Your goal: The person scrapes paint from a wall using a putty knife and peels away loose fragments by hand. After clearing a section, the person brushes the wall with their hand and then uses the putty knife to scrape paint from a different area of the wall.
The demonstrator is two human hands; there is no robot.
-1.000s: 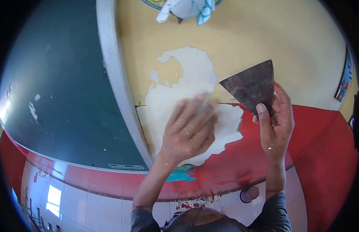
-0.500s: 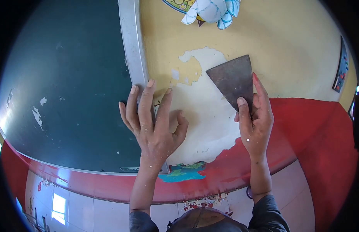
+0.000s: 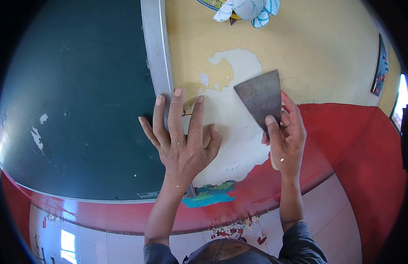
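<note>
My left hand (image 3: 182, 145) has its fingers spread over the metal frame (image 3: 159, 48) of the dark green board (image 3: 80, 97) and the wall beside it. It holds nothing. In my right hand (image 3: 287, 136) is a scraper with a wide, dark metal blade (image 3: 263, 94), gripped low with the thumb on the blade. The blade points up and to the left, over the edge of a bare white patch (image 3: 234, 145) in the yellow paint (image 3: 318, 57). A small yellow island of paint (image 3: 219, 72) shows inside the patch's upper part.
Red paint (image 3: 353, 132) covers the lower wall, with a blue-green painted remnant (image 3: 210, 195) below the white patch. A white and blue flower-like decoration (image 3: 248, 9) hangs at the top. Paint chips (image 3: 234, 229) lie on the tiled floor (image 3: 91, 242). A dark panel (image 3: 380, 66) is at the right.
The scraper's blade has turned slightly and sits a little further left against the wall. My left hand stays spread at the frame. The whole view has shifted slightly.
</note>
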